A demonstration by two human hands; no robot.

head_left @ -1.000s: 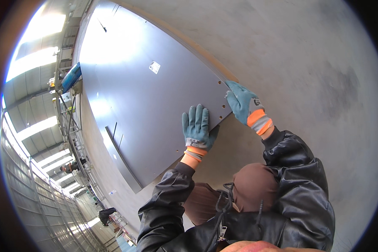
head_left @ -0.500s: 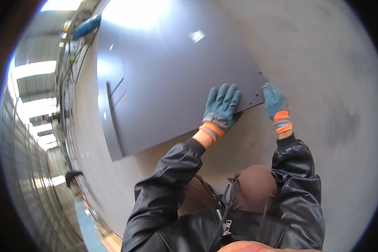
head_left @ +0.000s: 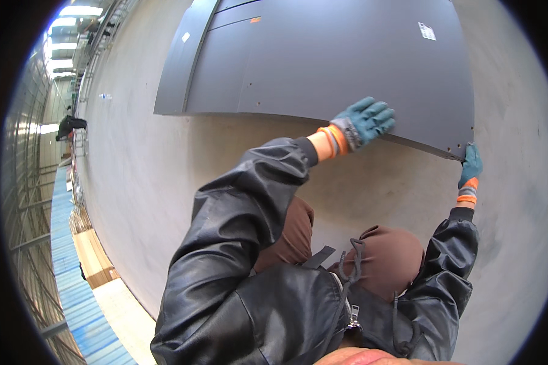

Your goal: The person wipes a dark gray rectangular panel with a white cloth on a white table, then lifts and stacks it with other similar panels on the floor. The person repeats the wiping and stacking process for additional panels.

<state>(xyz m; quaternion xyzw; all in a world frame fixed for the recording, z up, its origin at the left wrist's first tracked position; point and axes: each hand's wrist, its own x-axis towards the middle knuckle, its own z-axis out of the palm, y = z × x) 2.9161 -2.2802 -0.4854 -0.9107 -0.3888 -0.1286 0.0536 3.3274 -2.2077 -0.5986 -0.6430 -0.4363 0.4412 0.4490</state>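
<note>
A large dark grey panel (head_left: pixel 338 67) lies before me, with small holes near its corners and a white label (head_left: pixel 427 31) on its face. My left hand (head_left: pixel 365 121), in a teal glove with an orange cuff, rests on the panel's near edge. Its fingers are stretched out and point right. At the near right corner, my right hand (head_left: pixel 470 164), in a matching glove, grips the panel's edge. Part of its fingers is hidden there. A narrow raised strip (head_left: pixel 200 56) runs across the panel's left part, near a small orange mark (head_left: pixel 256 20).
Grey concrete floor (head_left: pixel 122 158) surrounds the panel. My bent knees (head_left: pixel 386 258) are just below its near edge. At the far left lie a stack of wooden boards (head_left: pixel 94 258) and a long blue corrugated strip (head_left: pixel 73 274). A dark-clothed person (head_left: pixel 71 125) is farther off.
My view has turned, and the panel's near edge now runs more level across it. My hands are farther apart, the left with its fingers turned rightward, the right still at the corner.
</note>
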